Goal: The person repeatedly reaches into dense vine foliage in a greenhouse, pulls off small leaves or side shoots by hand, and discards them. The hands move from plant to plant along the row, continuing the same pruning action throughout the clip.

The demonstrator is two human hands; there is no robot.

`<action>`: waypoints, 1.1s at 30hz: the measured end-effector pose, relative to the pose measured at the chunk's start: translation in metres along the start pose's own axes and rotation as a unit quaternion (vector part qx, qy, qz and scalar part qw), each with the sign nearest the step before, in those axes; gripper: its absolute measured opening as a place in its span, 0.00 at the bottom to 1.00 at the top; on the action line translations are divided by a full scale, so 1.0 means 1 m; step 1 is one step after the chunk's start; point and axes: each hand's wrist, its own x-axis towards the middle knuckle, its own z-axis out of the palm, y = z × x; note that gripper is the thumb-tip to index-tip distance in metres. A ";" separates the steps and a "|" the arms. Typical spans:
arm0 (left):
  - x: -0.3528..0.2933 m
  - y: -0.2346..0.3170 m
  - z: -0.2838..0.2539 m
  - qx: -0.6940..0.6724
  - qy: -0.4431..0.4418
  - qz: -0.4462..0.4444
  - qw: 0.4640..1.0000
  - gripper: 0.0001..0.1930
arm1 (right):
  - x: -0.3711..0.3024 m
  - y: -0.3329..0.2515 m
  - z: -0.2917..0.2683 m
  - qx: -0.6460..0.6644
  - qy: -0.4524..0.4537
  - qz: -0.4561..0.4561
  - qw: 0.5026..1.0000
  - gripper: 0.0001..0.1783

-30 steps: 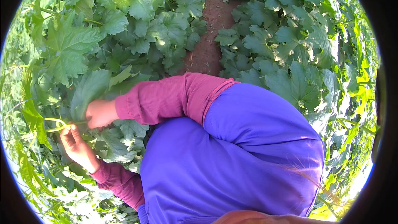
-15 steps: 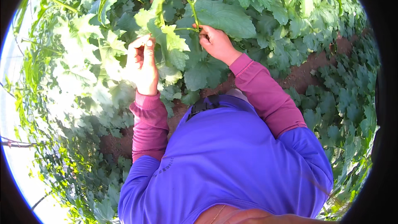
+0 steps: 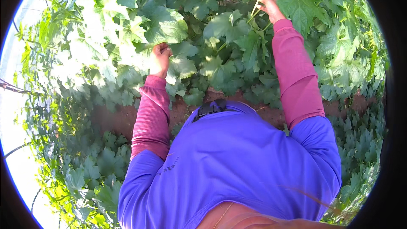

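My left hand (image 3: 160, 61) is raised at the lower edge of a broad lobed leaf (image 3: 166, 27). Its fingers are curled closed, and whatever they may hold is hidden. Farther out and to the right, my right hand (image 3: 271, 9) reaches up among the leaves. Its thumb and fingers close around a thin pale stem (image 3: 254, 8) that slants down to the left. A large bright green leaf (image 3: 299, 6) hangs just right of that hand.
Dense leafy plants (image 3: 224, 29) fill the far side in front of me. A strip of brown soil (image 3: 271, 114) runs across near my waist. More foliage (image 3: 106, 161) grows behind on both sides. White sheeting (image 3: 17, 118) with dark thin lines lies at the far left.
My hands, close together before, are now wide apart. The right hand has moved right and farther out; the left has shifted slightly to the right and nearer. The view has shifted over the plants.
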 end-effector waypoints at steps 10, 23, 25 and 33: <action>0.096 0.021 0.007 -0.138 0.320 0.074 0.934 0.21 | 0.095 0.013 -0.040 0.089 -0.005 -0.122 0.989 0.18; 0.056 -0.040 -0.004 -0.143 0.131 -0.032 0.980 0.16 | 0.034 0.074 0.035 0.125 -0.087 -0.086 0.985 0.19; 0.028 -0.049 -0.015 -0.182 0.079 -0.036 0.979 0.17 | -0.014 0.070 0.052 0.105 -0.064 -0.098 0.988 0.18; -0.072 -0.056 -0.059 -0.280 -0.011 -0.044 0.959 0.25 | -0.211 0.120 0.129 0.004 -0.163 -0.275 0.948 0.09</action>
